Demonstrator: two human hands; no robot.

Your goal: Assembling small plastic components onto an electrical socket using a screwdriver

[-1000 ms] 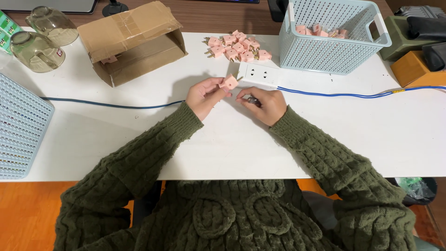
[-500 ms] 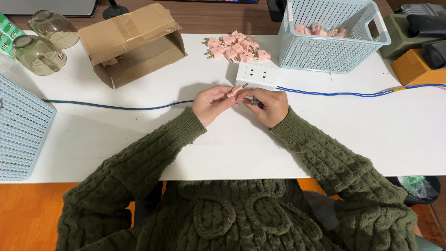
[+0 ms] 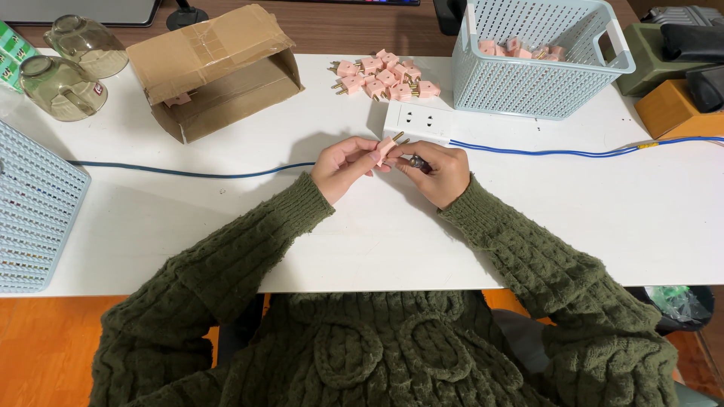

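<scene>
1. The person is sitting at a white tabletop (image 3: 528,218) and holding 1 small pink plug (image 3: 386,146) just in front of the white power strip (image 3: 417,121). The left hand (image 3: 343,167) is pinching the plug's pink body between its fingertips.
2. The right hand (image 3: 437,172) is meeting the plug from the other side, its fingers curled closed around a small dark tool (image 3: 417,160); I cannot tell what kind of tool it is.
3. The plug is looking light and hard, made of stiff plastic with 2 brass pins. I am judging it easy to drop, so the flat pink sides are the best place to take it, not the thin pins.
4. A pile of the same pink plugs (image 3: 386,76) is lying beyond the strip, and more are sitting in the pale blue basket (image 3: 539,83) to the right.
5. A blue cable (image 3: 573,152) is running across the tabletop. An open cardboard box (image 3: 215,71), 2 upturned glass cups (image 3: 72,64) and another basket (image 3: 34,207) are standing at the left, over an orange floor (image 3: 45,354).
</scene>
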